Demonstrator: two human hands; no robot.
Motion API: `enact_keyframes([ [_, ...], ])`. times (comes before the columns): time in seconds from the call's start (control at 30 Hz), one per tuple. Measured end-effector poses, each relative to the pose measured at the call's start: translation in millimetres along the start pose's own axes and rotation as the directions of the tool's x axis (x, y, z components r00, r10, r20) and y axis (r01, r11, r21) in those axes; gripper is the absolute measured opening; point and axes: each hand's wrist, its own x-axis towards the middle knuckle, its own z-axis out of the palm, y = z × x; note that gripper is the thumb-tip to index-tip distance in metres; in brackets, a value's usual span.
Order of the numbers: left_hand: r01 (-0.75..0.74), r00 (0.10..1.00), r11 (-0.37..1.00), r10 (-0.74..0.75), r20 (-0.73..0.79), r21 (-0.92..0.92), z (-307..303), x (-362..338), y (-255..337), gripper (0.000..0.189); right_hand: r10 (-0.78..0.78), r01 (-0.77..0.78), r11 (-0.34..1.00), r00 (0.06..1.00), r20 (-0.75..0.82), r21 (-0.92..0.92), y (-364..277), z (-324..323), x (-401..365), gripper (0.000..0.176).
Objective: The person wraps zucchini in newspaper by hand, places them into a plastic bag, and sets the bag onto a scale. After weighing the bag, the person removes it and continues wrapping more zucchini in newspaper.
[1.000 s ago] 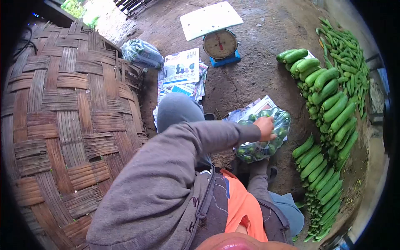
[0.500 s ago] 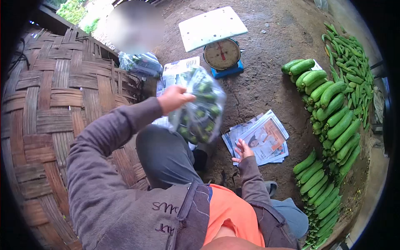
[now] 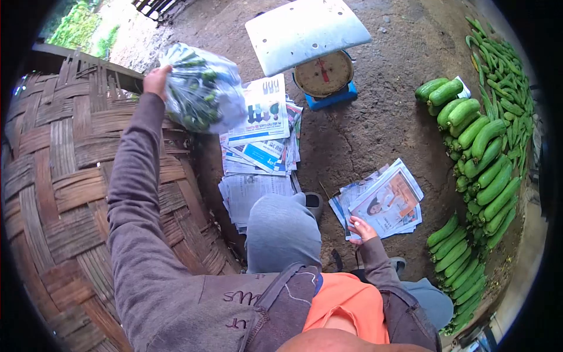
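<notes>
The left hand (image 3: 156,81) has its fingers closed tight on the bag of small green produce (image 3: 202,91), which bulges just right of them beside the woven panel (image 3: 70,176), so a firm grip and gentle lowering seem wise, while the right hand (image 3: 363,227) rests open-fingered on the newspapers (image 3: 390,202).

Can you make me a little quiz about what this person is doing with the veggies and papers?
1. True or false: the left hand holds up a clear bag of small green vegetables.
2. Fill in: the flat tray on top of the scale is coloured ___.
3. What does the right hand touch? A) the scale B) the newspapers on the ground C) the clear bag

Key: 1 true; 2 white; 3 B.
</notes>
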Motion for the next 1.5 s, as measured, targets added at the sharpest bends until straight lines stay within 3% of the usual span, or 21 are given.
enact_keyframes([
  [0.13, 0.054, 0.979, 0.995, -0.035, -0.200, 0.089, 7, 78, -23, 0.045, 0.002, -0.006, 0.999, 0.996, -0.084, -0.050, -8, -13, -24, 0.044],
  [0.17, -0.015, 0.989, 0.810, 0.099, -0.112, 0.586, 6, 105, -31, 0.050, -0.006, -0.003, 0.997, 0.993, -0.122, -0.077, -7, -21, -25, 0.044],
  [0.27, 0.099, 0.988, 0.856, -0.022, -0.155, 0.507, 14, 205, -91, 0.063, 0.015, -0.030, 0.998, 0.970, -0.241, -0.056, 4, -42, -35, 0.042],
  [0.33, 0.234, 0.972, 0.966, -0.232, -0.031, 0.106, 22, 314, -198, 0.071, -0.007, 0.008, 1.000, 0.935, -0.356, 0.001, 6, -44, -43, 0.038],
  [0.37, -0.093, 0.988, 0.558, -0.048, 0.145, 0.825, 24, 289, -174, 0.070, -0.009, 0.010, 1.000, 0.926, -0.377, 0.002, 10, -44, -47, 0.038],
  [0.53, -0.332, 0.937, 0.583, 0.115, 0.329, 0.742, 49, 193, -187, 0.060, 0.017, -0.006, 1.000, 0.915, -0.404, 0.027, 10, -36, -79, 0.038],
  [0.57, -0.353, 0.928, 0.606, 0.130, 0.349, 0.713, 47, 171, -196, 0.060, -0.093, 0.104, 0.995, 0.911, -0.401, 0.006, 16, -48, -87, 0.036],
  [0.63, -0.373, 0.914, 0.625, 0.119, 0.389, 0.686, 45, 124, -208, 0.059, -0.407, 0.291, 0.912, 0.716, -0.567, -0.288, -37, -50, -146, 0.035],
  [0.7, -0.394, 0.899, 0.619, 0.106, 0.424, 0.680, 41, 80, -210, 0.058, -0.594, 0.524, 0.764, 0.344, -0.727, -0.376, -51, -86, -228, 0.031],
  [0.73, -0.412, 0.887, 0.614, 0.101, 0.450, 0.673, 45, 59, -209, 0.058, -0.730, 0.500, 0.605, 0.038, -0.683, -0.619, -54, -101, -278, 0.027],
  [0.8, -0.452, 0.860, 0.598, 0.094, 0.502, 0.662, 56, 24, -203, 0.057, -0.546, 0.318, 0.706, -0.327, -0.772, -0.634, -7, -133, -383, 0.025],
  [0.87, -0.504, 0.824, 0.579, 0.101, 0.558, 0.640, 77, -10, -185, 0.057, -0.304, 0.235, 0.853, -0.503, -0.809, -0.466, 120, -178, -455, 0.027],
  [0.9, -0.521, 0.810, 0.569, 0.095, 0.578, 0.636, 85, -25, -173, 0.056, -0.111, 0.247, 0.936, -0.466, -0.878, -0.250, 211, -204, -482, 0.024],
  [0.93, -0.536, 0.800, 0.566, 0.102, 0.592, 0.627, 92, -38, -156, 0.056, 0.011, 0.455, 0.840, -0.559, -0.829, -0.295, 303, -216, -477, 0.027],
  [1.03, -0.579, 0.770, 0.558, 0.137, 0.623, 0.594, 113, -70, -97, 0.055, 0.105, 0.092, 0.993, -0.450, -0.887, 0.071, 480, -181, -446, 0.032],
  [1.1, -0.618, 0.742, 0.566, 0.191, 0.643, 0.545, 128, -87, -52, 0.054, 0.343, -0.085, 0.898, -0.479, -0.808, 0.431, 555, -168, -399, 0.037],
  [1.2, -0.682, 0.672, 0.592, 0.275, 0.688, 0.430, 157, -113, 23, 0.053, 0.467, -0.135, 0.797, -0.479, -0.743, 0.588, 550, -149, -366, 0.047],
  [1.3, -0.745, 0.555, 0.614, 0.352, 0.753, 0.261, 186, -141, 95, 0.052, 0.414, -0.040, 0.873, -0.464, -0.783, 0.486, 550, -174, -330, 0.056],
  [1.43, -0.765, 0.298, 0.644, 0.391, 0.871, -0.027, 236, -208, 167, 0.051, 0.517, -0.034, 0.813, -0.415, -0.749, 0.581, 540, -208, -302, 0.054],
  [1.47, -0.891, 0.098, 0.449, 0.325, 0.941, -0.062, 256, -205, 181, 0.047, 0.555, 0.013, 0.812, -0.326, -0.765, 0.584, 555, -226, -291, 0.048],
  [1.5, -0.838, 0.100, 0.539, 0.302, 0.948, -0.083, 258, -287, 198, 0.046, 0.587, 0.057, 0.804, -0.235, -0.775, 0.592, 581, -249, -277, 0.043],
])
